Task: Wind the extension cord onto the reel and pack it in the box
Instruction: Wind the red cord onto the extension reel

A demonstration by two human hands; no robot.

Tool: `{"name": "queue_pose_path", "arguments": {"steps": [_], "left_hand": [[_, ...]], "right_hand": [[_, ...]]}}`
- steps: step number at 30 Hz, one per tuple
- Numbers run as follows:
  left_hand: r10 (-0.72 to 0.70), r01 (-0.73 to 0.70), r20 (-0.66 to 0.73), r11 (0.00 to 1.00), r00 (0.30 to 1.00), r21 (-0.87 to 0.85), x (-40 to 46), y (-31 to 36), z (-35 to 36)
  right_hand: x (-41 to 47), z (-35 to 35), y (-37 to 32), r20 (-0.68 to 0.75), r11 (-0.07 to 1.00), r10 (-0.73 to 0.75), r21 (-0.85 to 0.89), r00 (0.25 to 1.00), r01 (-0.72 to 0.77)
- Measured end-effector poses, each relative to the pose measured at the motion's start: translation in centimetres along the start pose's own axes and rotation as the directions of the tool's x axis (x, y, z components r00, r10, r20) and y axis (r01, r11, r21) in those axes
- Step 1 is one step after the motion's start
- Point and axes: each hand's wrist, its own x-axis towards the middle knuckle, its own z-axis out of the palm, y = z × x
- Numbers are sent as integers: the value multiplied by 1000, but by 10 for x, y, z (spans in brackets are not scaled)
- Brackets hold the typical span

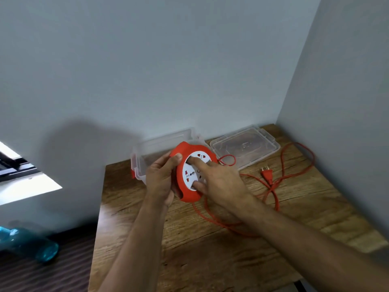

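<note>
A round red reel (185,194) with a white socket face is held tilted above the wooden table (210,249). My left hand (161,180) grips its left rim, thumb on the upper edge. My right hand (221,180) lies across the white face, index finger and thumb pressing on it. The red cord (275,199) runs loose from under the reel across the table in loops to the right, ending in a red plug (267,174). A clear plastic box (145,157) stands open behind the reel by the wall.
The box's clear lid (252,144) lies flat at the back right, near the corner of the grey walls. A blue bottle (31,243) lies on the floor at the left. A window ledge shows at the far left.
</note>
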Motion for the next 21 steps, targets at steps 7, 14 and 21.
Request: {"name": "queue_pose_path", "arguments": {"steps": [7, 14, 21], "left_hand": [[12, -15, 65, 999, 998, 46, -6, -5, 5], [-71, 70, -22, 996, 997, -60, -10, 2, 3], [-97, 103, 60, 989, 993, -108, -5, 3, -7]], "right_hand": [[-10, 13, -8, 167, 597, 442, 678, 881, -428], [-17, 8, 43, -138, 500, 654, 817, 744, -288], [-7, 13, 60, 191, 72, 349, 971, 918, -229]]}}
